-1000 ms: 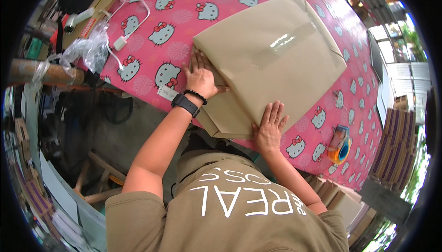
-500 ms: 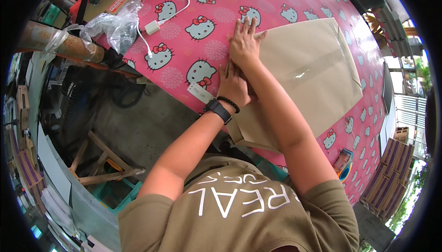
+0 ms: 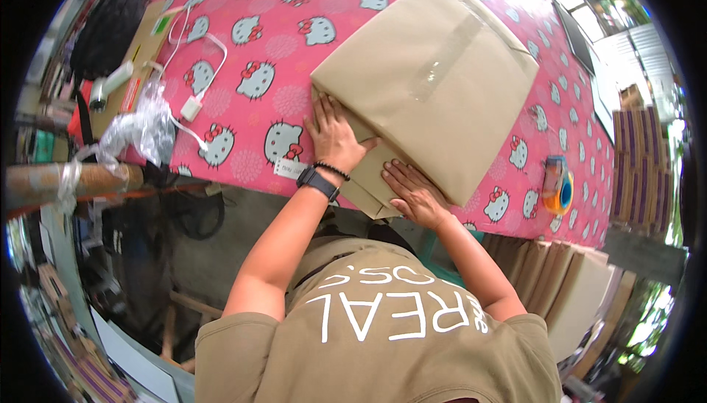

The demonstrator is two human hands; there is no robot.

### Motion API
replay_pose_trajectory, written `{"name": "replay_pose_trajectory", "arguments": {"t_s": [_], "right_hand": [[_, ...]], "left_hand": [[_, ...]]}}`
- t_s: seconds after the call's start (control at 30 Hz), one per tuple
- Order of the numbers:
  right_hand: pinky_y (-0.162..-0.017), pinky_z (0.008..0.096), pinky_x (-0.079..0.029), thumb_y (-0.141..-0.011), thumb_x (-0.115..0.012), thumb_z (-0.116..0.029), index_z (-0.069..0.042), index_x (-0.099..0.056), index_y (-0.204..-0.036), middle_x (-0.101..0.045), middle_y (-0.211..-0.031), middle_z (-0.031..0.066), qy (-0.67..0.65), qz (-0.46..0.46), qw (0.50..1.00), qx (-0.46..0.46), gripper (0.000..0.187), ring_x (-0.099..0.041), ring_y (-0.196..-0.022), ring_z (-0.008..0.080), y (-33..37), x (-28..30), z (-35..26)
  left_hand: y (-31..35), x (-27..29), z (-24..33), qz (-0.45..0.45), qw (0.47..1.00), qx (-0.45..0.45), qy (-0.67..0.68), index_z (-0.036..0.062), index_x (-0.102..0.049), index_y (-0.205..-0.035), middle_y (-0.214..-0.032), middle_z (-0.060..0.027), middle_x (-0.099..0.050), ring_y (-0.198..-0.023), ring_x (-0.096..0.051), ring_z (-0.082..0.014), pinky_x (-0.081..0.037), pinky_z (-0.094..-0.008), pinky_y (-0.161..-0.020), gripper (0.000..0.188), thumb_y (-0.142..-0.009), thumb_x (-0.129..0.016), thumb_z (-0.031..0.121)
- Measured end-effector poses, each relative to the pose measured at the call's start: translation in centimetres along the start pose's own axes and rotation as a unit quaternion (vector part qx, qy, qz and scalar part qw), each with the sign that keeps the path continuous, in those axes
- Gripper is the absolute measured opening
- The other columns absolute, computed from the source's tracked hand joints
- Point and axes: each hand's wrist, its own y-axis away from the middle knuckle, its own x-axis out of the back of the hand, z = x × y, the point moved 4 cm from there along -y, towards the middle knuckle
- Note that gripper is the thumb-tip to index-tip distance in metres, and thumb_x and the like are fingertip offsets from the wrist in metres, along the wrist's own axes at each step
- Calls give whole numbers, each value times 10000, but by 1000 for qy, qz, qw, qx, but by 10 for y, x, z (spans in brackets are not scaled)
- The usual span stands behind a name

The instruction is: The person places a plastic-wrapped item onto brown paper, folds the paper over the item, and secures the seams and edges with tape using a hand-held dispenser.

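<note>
A large box-shaped parcel in brown kraft paper [image 3: 456, 101] lies on the pink patterned tabletop [image 3: 280, 42], with a strip of clear tape [image 3: 449, 64] along its top. At its near left end, loose paper folds hang past the table edge. My left hand [image 3: 336, 138] lies flat on the folded paper there, fingers spread toward the far corner. Lower on the same end, my right hand [image 3: 414, 191] presses with fingers stretched out over the paper flap [image 3: 372, 175]. Neither hand grips anything. The parcel's contents are hidden.
An orange and blue tape dispenser [image 3: 557, 188] stands at the right. A white charger [image 3: 191, 108] with its cable, crumpled clear plastic [image 3: 143, 127] and a flat cardboard box [image 3: 140, 57] lie at the left. Brown-wrapped parcels [image 3: 549, 278] stand below the table's right edge.
My right hand has come from the far corner down to the near part of the end flap. My left hand now lies flat at the far part. My view has shifted.
</note>
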Motion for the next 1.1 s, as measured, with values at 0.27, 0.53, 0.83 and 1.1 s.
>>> {"name": "replay_pose_trajectory", "arguments": {"t_s": [0.27,0.53,0.83,1.1], "right_hand": [[-1062,407,-227,-902,-453,-300,-59,-383,-1320,-383,-1352,156,-143,160,971,-108,487,-304,-1288,299,2,-2,-10],[-996,393,-296,-878,-489,-253,-71,-469,-1260,-490,-1257,119,-51,238,945,-218,423,-409,-1178,293,13,-7,-21],[-899,284,-397,-893,-518,-204,-33,-536,-1194,-595,-1132,131,-425,270,827,-250,347,-550,-1035,201,64,16,6],[-721,317,-451,-783,-649,-128,-42,-638,-984,-631,-885,89,-167,388,835,-353,219,-562,-783,222,154,36,15]], "left_hand": [[-3,8,-7,-122,898,-399,142,159,-578,-1138,-1114,-25,-551,-1057,-492,-235,-435,-355,-879,380,-760,-541,140],[-48,40,-75,-118,930,-347,-5,185,-508,-1205,-1220,-47,-470,-1147,-425,-253,-306,-476,-988,520,-693,-596,210],[-47,48,-5,10,868,-477,137,115,-669,-774,-995,-50,-648,-1085,-524,-243,-353,-415,-967,94,-714,-607,76],[-101,24,-11,-243,886,-183,350,11,-684,-789,-524,10,-570,-444,-472,-37,-383,-207,-415,173,-745,-718,175]]}}
